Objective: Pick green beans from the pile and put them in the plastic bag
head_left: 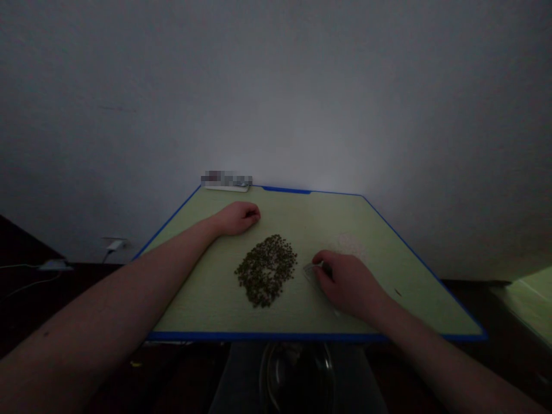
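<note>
many dark pieces [257, 275] lie loose; just left of right grip [345, 282]

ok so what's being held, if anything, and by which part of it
The right hand holds a thin clear plastic-looking piece between its fingers, apparently by one edge; its full shape is unclear. The left hand shows nothing held.

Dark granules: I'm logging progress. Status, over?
Left hand loosely curled, contents unclear. Right hand pinching clear item, partly hiding it. Dark granules spread on tabletop.
</note>
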### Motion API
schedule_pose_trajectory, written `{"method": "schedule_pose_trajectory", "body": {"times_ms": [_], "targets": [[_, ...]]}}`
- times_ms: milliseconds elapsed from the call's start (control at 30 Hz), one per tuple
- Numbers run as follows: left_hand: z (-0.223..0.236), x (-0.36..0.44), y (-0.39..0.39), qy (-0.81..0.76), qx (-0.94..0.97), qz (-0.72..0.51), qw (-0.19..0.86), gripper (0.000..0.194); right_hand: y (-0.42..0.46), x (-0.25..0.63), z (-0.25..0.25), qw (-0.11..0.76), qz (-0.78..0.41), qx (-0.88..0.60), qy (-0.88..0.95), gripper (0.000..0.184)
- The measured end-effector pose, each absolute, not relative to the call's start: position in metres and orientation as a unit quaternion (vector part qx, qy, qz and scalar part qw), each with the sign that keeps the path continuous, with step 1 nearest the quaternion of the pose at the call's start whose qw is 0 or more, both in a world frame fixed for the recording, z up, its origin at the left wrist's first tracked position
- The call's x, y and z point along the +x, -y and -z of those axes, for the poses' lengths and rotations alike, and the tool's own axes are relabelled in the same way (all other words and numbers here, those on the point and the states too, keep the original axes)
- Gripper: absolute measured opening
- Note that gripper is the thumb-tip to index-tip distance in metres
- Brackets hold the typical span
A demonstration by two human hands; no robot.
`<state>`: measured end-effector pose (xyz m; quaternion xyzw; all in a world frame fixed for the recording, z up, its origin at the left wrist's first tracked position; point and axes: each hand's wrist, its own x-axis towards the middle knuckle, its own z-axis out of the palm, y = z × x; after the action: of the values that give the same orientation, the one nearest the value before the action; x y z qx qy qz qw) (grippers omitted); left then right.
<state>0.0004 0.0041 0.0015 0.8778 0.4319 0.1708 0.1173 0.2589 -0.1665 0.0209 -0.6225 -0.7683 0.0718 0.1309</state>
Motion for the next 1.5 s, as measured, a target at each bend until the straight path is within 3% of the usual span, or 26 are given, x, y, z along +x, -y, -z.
{"method": "schedule_pose_trajectory", "body": {"times_ms": [833,1500], "targets": [[-0.001,0.0,-0.004,-0.433,0.88,-0.162,0.108,0.027,0.159,0.251,-0.026,0.116,-0.039,-0.62,0.775,0.022],[-0.002,0.0,-0.004,-0.431,0.88,-0.166,0.113,0.026,0.156,0.254,-0.026,0.128,-0.088,-0.555,0.818,0.021]]}}
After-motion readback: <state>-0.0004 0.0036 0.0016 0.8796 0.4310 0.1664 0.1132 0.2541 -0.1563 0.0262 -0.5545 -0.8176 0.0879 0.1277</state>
